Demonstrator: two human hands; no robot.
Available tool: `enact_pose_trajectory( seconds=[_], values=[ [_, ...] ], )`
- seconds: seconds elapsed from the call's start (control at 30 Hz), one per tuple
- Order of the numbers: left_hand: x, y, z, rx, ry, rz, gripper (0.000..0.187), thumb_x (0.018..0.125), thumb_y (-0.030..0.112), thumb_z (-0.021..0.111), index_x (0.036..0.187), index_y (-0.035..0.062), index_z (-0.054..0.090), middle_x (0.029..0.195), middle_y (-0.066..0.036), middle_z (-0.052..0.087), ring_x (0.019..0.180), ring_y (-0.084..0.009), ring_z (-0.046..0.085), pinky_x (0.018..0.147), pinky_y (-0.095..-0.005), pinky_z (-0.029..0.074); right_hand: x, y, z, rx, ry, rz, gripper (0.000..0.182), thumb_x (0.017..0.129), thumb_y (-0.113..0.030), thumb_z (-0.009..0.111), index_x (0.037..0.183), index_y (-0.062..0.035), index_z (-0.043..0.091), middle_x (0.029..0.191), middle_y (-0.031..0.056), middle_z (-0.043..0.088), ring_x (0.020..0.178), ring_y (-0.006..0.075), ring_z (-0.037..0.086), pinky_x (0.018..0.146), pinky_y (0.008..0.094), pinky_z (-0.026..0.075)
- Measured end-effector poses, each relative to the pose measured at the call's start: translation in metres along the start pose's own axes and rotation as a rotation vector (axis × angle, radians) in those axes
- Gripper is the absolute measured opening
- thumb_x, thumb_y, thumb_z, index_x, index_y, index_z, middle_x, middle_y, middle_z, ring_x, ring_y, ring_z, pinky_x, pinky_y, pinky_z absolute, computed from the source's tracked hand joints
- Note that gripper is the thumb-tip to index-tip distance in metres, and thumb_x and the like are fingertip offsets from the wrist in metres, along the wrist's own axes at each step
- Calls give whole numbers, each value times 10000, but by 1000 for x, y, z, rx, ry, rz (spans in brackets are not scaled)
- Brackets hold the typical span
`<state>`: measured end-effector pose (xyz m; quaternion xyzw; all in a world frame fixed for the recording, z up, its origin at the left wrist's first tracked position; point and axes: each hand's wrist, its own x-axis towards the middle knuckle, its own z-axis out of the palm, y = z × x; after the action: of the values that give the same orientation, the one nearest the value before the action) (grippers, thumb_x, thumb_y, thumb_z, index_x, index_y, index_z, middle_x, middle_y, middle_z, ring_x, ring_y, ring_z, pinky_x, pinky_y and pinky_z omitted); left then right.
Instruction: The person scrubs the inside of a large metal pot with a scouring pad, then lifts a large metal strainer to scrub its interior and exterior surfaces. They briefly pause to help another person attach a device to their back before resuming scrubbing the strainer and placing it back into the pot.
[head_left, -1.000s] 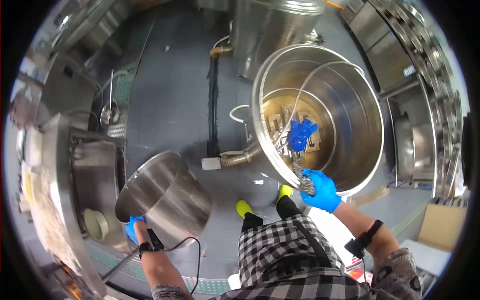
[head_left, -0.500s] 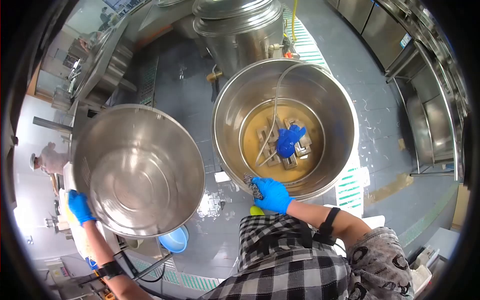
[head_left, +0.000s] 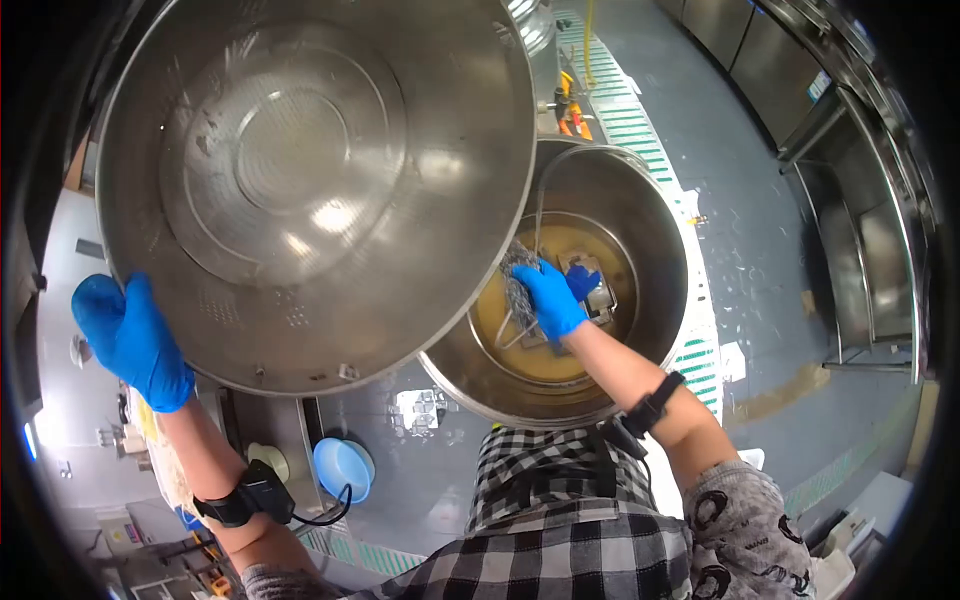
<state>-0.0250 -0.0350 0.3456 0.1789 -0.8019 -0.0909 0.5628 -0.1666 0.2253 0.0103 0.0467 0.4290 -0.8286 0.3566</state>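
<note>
A large round metal vessel (head_left: pixel 420 300) with perforated patches is tilted up at the upper left, its inside facing me. My left hand (head_left: pixel 135 340), in a blue glove, grips its lower left rim. My right hand (head_left: pixel 550 300), also gloved in blue, holds a grey metal scrubber (head_left: pixel 518 285) over the deep steel pot (head_left: pixel 655 300), near the raised vessel's edge. Yellowish liquid (head_left: pixel 570 372), metal blocks (head_left: pixel 602 300), a blue object (head_left: pixel 581 281) and a thin hose (head_left: pixel 541 200) are inside the pot.
A light blue basin (head_left: pixel 342 470) is on the floor at the lower left. Green-and-white drain grating (head_left: pixel 700 350) runs along the pot's right side. Steel shelving (head_left: pixel 870 240) lines the right. Orange-handled valves (head_left: pixel 572 110) are behind the pot.
The metal vessel has been raised and moved right with my left hand, now covering part of the pot. My right hand and scrubber have moved from the pot's near rim to over its inside.
</note>
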Motion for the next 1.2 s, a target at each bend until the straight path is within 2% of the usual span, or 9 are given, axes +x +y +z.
enact_pose_trajectory(
  seconds=[0.33, 0.43, 0.5, 0.73, 0.8, 0.93, 1.0, 1.03, 1.2],
  values=[
    [-83, 10, 47, -37, -90, -77, 139, 769, -34, 587, 905, -4, 579, 840, -17, 596, 750, -87, 502, 714, -228, 418, 98, -12, -25, -472, -180, 157, 389, 746, -180, 581, 1075, 15, 508, 914, 117, 601, 782, 175, 582, 688, 286, 479],
    [-84, 22, 51, -90, 31, -198, 248, 731, -60, 605, 976, -31, 585, 939, -86, 614, 789, -140, 550, 750, -281, 463, 104, 4, -80, -1599, -279, 151, 453, 723, -237, 593, 1118, -28, 525, 1051, 145, 574, 945, 267, 560, 821, 355, 452],
    [-82, 27, 62, -39, 108, -210, 284, 724, -62, 606, 1006, -46, 576, 953, -104, 612, 794, -165, 565, 745, -293, 481, 93, 12, -116, -1828, -321, 261, 467, 698, -258, 595, 1114, -51, 545, 1123, 151, 548, 1014, 310, 531, 865, 383, 435],
    [-45, -5, 63, -282, -16, -128, 370, 730, -35, 605, 1092, -47, 531, 1069, -175, 557, 910, -268, 558, 804, -367, 483, 147, 72, -228, -1668, 423, 463, 261, 690, -150, 566, 925, -69, 649, 982, 180, 608, 911, 308, 597, 766, 396, 491],
    [-40, -12, 63, -213, -18, -111, 371, 738, -7, 606, 1098, -53, 527, 1075, -178, 555, 908, -272, 558, 812, -371, 479, 142, 79, -220, -1749, 421, 73, 159, 701, -104, 563, 818, -44, 652, 878, 180, 621, 827, 316, 609, 716, 421, 494],
    [-25, -55, 41, -170, -1, -135, 361, 732, 0, 611, 1080, -59, 533, 1080, -185, 550, 897, -274, 559, 805, -378, 485, 114, 143, -223, -1936, -586, -146, 188, 655, -84, 579, 819, -50, 663, 855, 163, 631, 780, 333, 604, 661, 418, 490],
    [-13, -116, 10, 337, -89, 465, 305, 942, 290, 301, 1080, 74, 466, 892, -55, 655, 612, -153, 565, 652, -288, 435, 83, 109, -182, -1956, -991, 442, 407, 647, -301, 639, 1005, -106, 645, 1072, 147, 590, 1006, 316, 540, 871, 458, 409],
    [-15, -104, 20, 418, -84, 537, 292, 934, 288, 320, 1050, 71, 477, 885, -60, 652, 615, -155, 564, 645, -290, 431, 82, 134, -189, -1906, -1287, 670, 539, 653, -369, 653, 1110, -92, 585, 1192, 125, 524, 1093, 300, 484, 939, 483, 339],
    [-15, -65, 38, 523, -51, 587, 254, 897, 279, 415, 898, 55, 534, 849, -82, 637, 632, -165, 558, 607, -304, 413, 64, 295, -308, -1973, -774, 481, 275, 739, -218, 553, 979, -126, 653, 1009, 89, 619, 945, 274, 583, 797, 415, 451]
  ],
)
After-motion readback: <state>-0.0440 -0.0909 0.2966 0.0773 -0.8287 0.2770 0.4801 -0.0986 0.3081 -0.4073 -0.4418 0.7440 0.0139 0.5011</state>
